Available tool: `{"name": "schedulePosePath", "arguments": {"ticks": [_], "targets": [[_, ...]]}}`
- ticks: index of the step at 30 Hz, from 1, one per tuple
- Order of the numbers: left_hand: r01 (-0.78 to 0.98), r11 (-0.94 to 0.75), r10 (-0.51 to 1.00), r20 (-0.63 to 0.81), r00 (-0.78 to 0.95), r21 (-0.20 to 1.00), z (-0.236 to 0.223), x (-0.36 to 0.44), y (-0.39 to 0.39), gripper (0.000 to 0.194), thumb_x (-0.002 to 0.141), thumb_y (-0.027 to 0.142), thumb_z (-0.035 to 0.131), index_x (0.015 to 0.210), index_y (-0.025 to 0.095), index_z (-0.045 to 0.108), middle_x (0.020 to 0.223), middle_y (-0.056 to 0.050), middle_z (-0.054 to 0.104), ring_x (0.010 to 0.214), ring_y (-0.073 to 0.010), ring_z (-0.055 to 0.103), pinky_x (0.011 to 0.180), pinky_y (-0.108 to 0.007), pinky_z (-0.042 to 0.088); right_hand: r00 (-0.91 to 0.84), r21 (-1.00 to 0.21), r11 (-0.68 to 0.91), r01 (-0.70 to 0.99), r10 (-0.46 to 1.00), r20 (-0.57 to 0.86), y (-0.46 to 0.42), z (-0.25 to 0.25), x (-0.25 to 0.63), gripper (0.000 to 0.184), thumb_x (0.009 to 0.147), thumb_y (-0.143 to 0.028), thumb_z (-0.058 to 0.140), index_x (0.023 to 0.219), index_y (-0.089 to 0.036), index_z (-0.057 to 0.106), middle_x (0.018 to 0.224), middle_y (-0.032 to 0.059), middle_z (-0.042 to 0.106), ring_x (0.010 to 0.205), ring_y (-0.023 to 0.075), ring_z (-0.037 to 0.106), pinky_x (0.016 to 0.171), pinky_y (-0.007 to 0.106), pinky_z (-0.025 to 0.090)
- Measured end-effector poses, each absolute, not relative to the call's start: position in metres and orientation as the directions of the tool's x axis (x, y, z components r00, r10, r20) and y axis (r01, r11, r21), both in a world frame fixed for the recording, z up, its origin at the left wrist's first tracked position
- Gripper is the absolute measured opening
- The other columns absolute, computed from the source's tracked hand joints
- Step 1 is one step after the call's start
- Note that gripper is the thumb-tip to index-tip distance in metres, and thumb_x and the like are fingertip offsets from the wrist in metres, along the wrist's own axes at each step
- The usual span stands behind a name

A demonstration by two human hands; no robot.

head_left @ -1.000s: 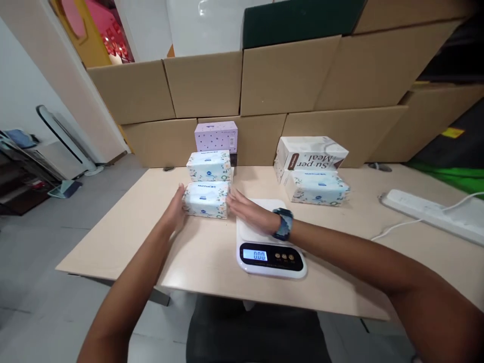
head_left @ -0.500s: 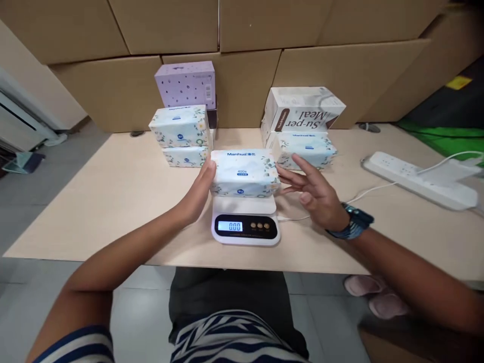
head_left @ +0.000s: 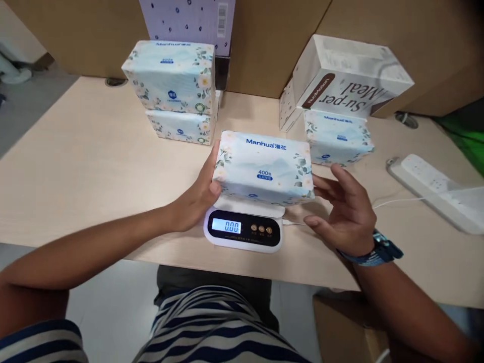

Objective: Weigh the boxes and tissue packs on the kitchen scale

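Note:
A Manhua tissue pack (head_left: 264, 164), pale blue with a flower print, hovers just over a white kitchen scale (head_left: 244, 232) whose display reads 0.00. My left hand (head_left: 194, 196) presses against the pack's left end with thumb and fingers closed on it. My right hand (head_left: 346, 212), with a blue watch on the wrist, touches the pack's right end with its fingertips. The pack is clamped between the two hands.
Two more tissue packs (head_left: 170, 75) are stacked at the back left, in front of a purple box (head_left: 189, 20). A white Super Meal box (head_left: 348, 75) rests on another pack (head_left: 338, 136) at the back right. A power strip (head_left: 434, 189) lies at the right. Cardboard boxes (head_left: 75, 35) wall the beige table (head_left: 75, 161).
Both hands took a tissue pack from the left stack and carried it right, over the scale. The camera has dipped closer to the table.

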State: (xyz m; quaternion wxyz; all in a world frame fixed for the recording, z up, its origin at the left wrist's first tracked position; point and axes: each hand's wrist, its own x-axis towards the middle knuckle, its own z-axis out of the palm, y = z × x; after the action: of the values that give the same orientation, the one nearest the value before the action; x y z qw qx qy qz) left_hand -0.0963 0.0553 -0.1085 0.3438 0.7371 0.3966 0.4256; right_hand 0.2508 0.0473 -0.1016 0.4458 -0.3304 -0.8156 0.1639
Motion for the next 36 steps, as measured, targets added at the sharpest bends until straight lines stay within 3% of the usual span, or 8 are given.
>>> {"name": "schedulePosePath", "arguments": {"ticks": [4, 12, 16, 19, 22, 26, 34, 36], "targets": [[0.175, -0.486, 0.805, 0.361, 0.47, 0.856, -0.112, -0.102, 0.06, 0.094, 0.106, 0.085, 0.039, 0.183, 0.045, 0.002, 0.194, 0.002, 0.015, 0.182, -0.0255, 0.011, 0.149, -0.051, 0.023, -0.364, -0.519, 0.696, 0.496, 0.709, 0.603, 0.04, -0.101, 0.258, 0.099, 0.093, -0.048, 0.087, 0.177, -0.051, 0.034, 0.164, 0.0032, 0.067, 0.135, 0.0384, 0.077, 0.098, 0.061, 0.077], [0.321, -0.638, 0.761, 0.508, 0.404, 0.7, -0.105, -0.1, 0.054, 0.09, 0.108, 0.084, 0.029, 0.181, 0.045, -0.006, 0.195, 0.004, -0.008, 0.182, -0.0292, -0.01, 0.151, -0.055, 0.004, -0.399, -0.528, 0.752, 0.394, 0.657, 0.639, 0.05, -0.097, 0.251, 0.097, 0.095, -0.06, 0.083, 0.177, -0.052, 0.033, 0.178, -0.0009, 0.052, 0.161, 0.0378, 0.057, 0.116, 0.056, 0.07], [0.311, -0.675, 0.73, 0.544, 0.414, 0.669, -0.112, -0.1, 0.056, 0.086, 0.111, 0.08, 0.03, 0.179, 0.05, -0.012, 0.194, 0.007, -0.012, 0.183, -0.0298, -0.008, 0.151, -0.056, 0.008, -0.382, -0.511, 0.766, 0.391, 0.64, 0.667, 0.054, -0.094, 0.25, 0.094, 0.095, -0.061, 0.08, 0.177, -0.05, 0.035, 0.181, -0.0007, 0.046, 0.155, 0.0369, 0.063, 0.125, 0.056, 0.064], [0.336, -0.612, 0.786, 0.501, 0.363, 0.716, -0.117, -0.1, 0.057, 0.098, 0.106, 0.086, 0.04, 0.18, 0.046, -0.01, 0.195, -0.001, -0.005, 0.183, -0.0309, 0.001, 0.149, -0.056, 0.017, -0.382, -0.492, 0.769, 0.409, 0.633, 0.673, 0.054, -0.095, 0.25, 0.099, 0.093, -0.066, 0.081, 0.178, -0.048, 0.034, 0.181, 0.0029, 0.046, 0.15, 0.0371, 0.066, 0.127, 0.057, 0.061], [0.357, -0.542, 0.838, 0.457, 0.297, 0.761, -0.116, -0.099, 0.058, 0.119, 0.094, 0.093, 0.058, 0.18, 0.041, -0.005, 0.194, -0.011, 0.01, 0.182, -0.0354, 0.012, 0.148, -0.06, 0.023, -0.398, -0.4, 0.77, 0.498, 0.612, 0.683, 0.052, -0.094, 0.25, 0.098, 0.096, -0.072, 0.073, 0.179, -0.048, 0.028, 0.182, 0.0041, 0.042, 0.165, 0.0422, 0.05, 0.136, 0.067, 0.047], [0.367, -0.518, 0.855, 0.451, 0.258, 0.772, -0.111, -0.099, 0.059, 0.131, 0.084, 0.094, 0.073, 0.18, 0.042, 0.001, 0.192, -0.012, 0.021, 0.18, -0.0386, 0.021, 0.148, -0.062, 0.024, -0.387, -0.285, 0.705, 0.649, 0.628, 0.675, 0.049, -0.09, 0.249, 0.092, 0.1, -0.083, 0.053, 0.179, -0.054, 0.018, 0.187, -0.0007, 0.029, 0.176, 0.0471, 0.026, 0.141, 0.075, 0.03], [0.373, -0.507, 0.86, 0.43, 0.275, 0.777, -0.11, -0.1, 0.058, 0.132, 0.082, 0.093, 0.076, 0.179, 0.045, 0.001, 0.193, -0.011, 0.014, 0.179, -0.0403, 0.023, 0.146, -0.064, 0.028, -0.394, -0.238, 0.675, 0.698, 0.64, 0.659, 0.05, -0.091, 0.25, 0.102, 0.092, -0.093, 0.05, 0.177, -0.056, 0.008, 0.187, -0.0028, 0.021, 0.174, 0.0513, 0.025, 0.141, 0.077, 0.025], [0.382, -0.517, 0.855, 0.434, 0.285, 0.766, -0.11, -0.1, 0.058, 0.13, 0.083, 0.093, 0.075, 0.178, 0.045, 0.0, 0.193, -0.011, 0.014, 0.179, -0.0401, 0.023, 0.146, -0.064, 0.026, -0.389, -0.284, 0.652, 0.703, 0.687, 0.614, 0.049, -0.092, 0.25, 0.102, 0.092, -0.094, 0.05, 0.176, -0.058, 0.004, 0.188, -0.005, 0.015, 0.176, 0.0512, 0.017, 0.142, 0.077, 0.019]]}}
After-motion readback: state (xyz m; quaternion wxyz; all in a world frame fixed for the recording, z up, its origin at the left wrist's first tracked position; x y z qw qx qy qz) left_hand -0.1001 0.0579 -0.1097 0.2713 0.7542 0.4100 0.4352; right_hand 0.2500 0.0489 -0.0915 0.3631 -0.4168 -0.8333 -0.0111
